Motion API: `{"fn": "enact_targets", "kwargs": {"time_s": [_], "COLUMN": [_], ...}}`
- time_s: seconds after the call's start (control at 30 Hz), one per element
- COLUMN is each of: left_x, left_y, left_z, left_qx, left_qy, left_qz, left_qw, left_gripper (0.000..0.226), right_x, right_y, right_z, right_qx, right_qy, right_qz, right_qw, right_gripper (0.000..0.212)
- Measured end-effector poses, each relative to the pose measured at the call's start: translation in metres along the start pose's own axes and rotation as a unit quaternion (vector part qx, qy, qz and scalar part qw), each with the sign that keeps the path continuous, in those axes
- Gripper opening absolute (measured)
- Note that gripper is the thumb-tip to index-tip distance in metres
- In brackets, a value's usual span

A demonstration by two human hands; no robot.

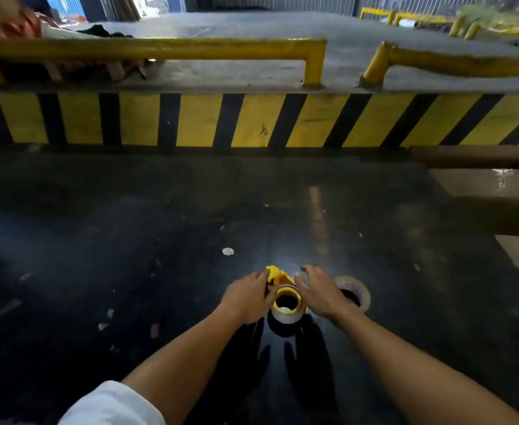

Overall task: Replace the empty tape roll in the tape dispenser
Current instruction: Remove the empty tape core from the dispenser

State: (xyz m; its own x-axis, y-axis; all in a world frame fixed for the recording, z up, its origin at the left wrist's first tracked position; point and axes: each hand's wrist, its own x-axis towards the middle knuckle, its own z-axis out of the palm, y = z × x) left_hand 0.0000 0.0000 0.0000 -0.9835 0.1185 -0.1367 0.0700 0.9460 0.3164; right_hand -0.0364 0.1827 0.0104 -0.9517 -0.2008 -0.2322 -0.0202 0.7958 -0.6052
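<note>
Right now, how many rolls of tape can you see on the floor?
2: one on the yellow dispenser between the hands, another roll lying behind the right hand, partly hidden.

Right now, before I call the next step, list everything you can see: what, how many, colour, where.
tape dispenser: one, yellow, on the dark floor between the two hands
tape roll on dispenser: one, clear with a yellow hub, at the near end of the dispenser
loose tape roll: one, clear, lying flat on the floor just right of the right hand
floor: dark, glossy, with pale scraps scattered on it
hazard-striped curb: one, yellow and black, across the view beyond the floor
guard rails: several, yellow, on the raised platform behind the curb
left hand: on the dispenser's left side
right hand: fingers spread, by the dispenser's right side
</note>
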Motion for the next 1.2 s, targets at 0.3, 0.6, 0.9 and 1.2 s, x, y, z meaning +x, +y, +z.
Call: {"fn": "enact_targets", "kwargs": {"time_s": [0.3,0.6,0.9,1.2], "left_x": [0.015,0.02,0.01,0.0], "left_y": [0.009,0.026,0.018,0.014], "left_z": [0.058,0.075,0.035,-0.009], "left_qx": [-0.163,-0.214,-0.25,-0.179], "left_qy": [-0.106,-0.046,-0.019,-0.028], "left_qz": [-0.065,-0.104,-0.025,0.081], "left_qw": [0.979,0.97,0.968,0.98], "left_gripper": [0.114,0.104,0.096,0.1], "right_x": [0.027,0.033,0.025,-0.001], "right_y": [0.025,0.036,0.037,0.025], "right_z": [0.035,0.047,0.024,0.0], "right_qx": [0.066,0.213,0.374,0.458], "right_qy": [-0.071,-0.042,-0.049,-0.07], "right_qz": [0.09,0.137,0.111,0.075], "right_qw": [0.991,0.967,0.919,0.883], "right_gripper": [0.048,0.029,0.03,0.026]}}
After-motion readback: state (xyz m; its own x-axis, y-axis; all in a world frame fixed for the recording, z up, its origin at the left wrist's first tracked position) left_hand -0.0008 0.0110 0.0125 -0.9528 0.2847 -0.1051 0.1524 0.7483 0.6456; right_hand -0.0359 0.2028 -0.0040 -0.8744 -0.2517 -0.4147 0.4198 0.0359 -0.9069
